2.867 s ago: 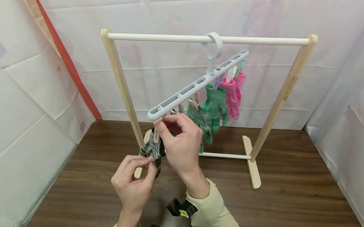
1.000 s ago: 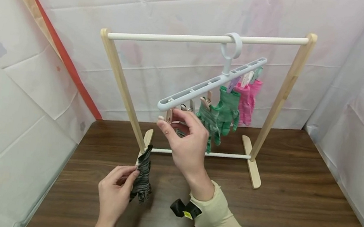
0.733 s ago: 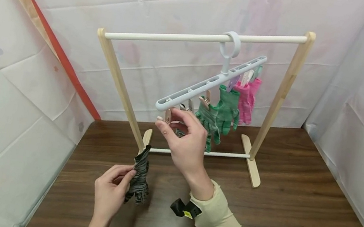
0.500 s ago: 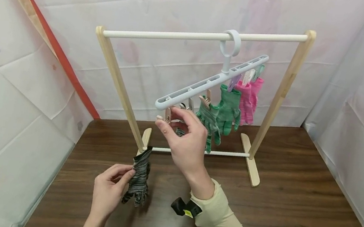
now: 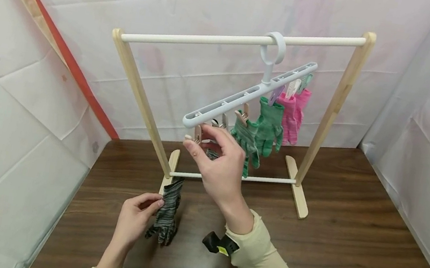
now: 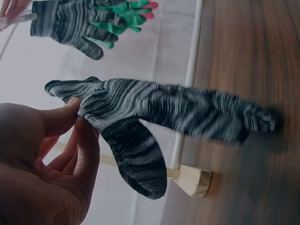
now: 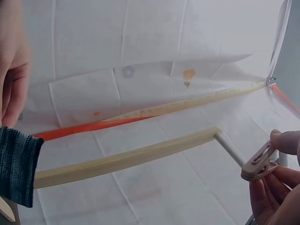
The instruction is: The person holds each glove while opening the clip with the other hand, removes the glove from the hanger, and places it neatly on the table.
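My left hand [image 5: 131, 221] pinches a black-and-grey striped knit glove [image 5: 167, 212] near its cuff; its fingers hang down just above the table. In the left wrist view the glove [image 6: 159, 105] dangles from thumb and fingertips. My right hand [image 5: 220, 167] pinches a beige clothespin [image 5: 198, 134] at the near left end of a pale blue hanger [image 5: 244, 99]. The right wrist view shows this clothespin [image 7: 257, 161] between thumb and fingers, with no cloth in it. Another grey striped glove [image 6: 65, 21] hangs from the hanger, mostly hidden behind my right hand in the head view.
Clothespins on the hanger also hold green gloves [image 5: 269, 126] and pink gloves [image 5: 292, 118]. The hanger hooks over the white rail [image 5: 195, 39] of a wooden rack [image 5: 334, 108]. A dark wood table [image 5: 348, 246] lies beneath, with patterned white sheets [image 5: 218, 0] around it.
Earlier the striped glove was up at the clothespin with both hands there. My left hand has lowered it down and left, apart from the pin. The hanger has shifted right along the rail.
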Demonstrator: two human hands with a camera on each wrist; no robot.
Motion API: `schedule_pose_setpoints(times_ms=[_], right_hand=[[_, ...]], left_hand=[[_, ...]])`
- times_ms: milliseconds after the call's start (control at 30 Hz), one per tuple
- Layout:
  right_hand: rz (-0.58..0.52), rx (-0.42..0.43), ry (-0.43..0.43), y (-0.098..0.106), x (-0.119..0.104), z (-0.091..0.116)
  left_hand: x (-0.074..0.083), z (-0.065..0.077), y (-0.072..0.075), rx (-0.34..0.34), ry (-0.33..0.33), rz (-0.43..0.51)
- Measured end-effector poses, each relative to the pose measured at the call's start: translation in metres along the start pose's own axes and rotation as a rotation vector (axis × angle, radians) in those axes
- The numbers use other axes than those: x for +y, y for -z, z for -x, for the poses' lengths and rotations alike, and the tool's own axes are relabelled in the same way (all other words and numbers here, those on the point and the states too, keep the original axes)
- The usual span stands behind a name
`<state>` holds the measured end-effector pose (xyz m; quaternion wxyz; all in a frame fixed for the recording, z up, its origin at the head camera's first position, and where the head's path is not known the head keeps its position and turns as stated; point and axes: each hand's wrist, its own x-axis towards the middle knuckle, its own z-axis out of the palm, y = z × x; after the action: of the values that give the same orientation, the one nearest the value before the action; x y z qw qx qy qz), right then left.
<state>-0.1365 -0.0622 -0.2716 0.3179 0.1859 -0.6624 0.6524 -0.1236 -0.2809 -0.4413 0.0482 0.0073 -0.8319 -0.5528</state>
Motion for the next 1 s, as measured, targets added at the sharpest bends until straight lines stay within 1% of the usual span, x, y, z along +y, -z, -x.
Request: schedule_pose_setpoints(times_ms=[100,167,467,567,733,933,1000], right_hand=[[0.007,-0.005,-0.001,0.001,-0.01,-0.001],[0.011,-0.008,-0.009,0.001,-0.012,-0.001],[0.002,-0.008,0.002,0.0,-0.011,-0.001],[-0.005,-0.008,0.018,0.0,-0.01,-0.001],[-0.004,-0.006,0.046,0.0,-0.008,0.0],[0.009,-0.025,0.068,0.002,-0.007,0.001],[0.012,-0.027,0.075,0.003,-0.007,0.001]], left_hand=[[-0.006,-0.007,0.0,-0.005,0.009,-0.013],[-0.011,-0.011,0.002,-0.003,0.016,-0.027],[-0.03,-0.028,0.011,0.024,0.038,-0.157],[-0.035,-0.033,0.017,0.051,0.039,-0.23],[-0.045,-0.042,0.024,0.08,0.003,-0.367],[-0.05,-0.05,0.027,0.084,-0.022,-0.501],[-0.05,-0.052,0.027,0.074,-0.032,-0.544]])
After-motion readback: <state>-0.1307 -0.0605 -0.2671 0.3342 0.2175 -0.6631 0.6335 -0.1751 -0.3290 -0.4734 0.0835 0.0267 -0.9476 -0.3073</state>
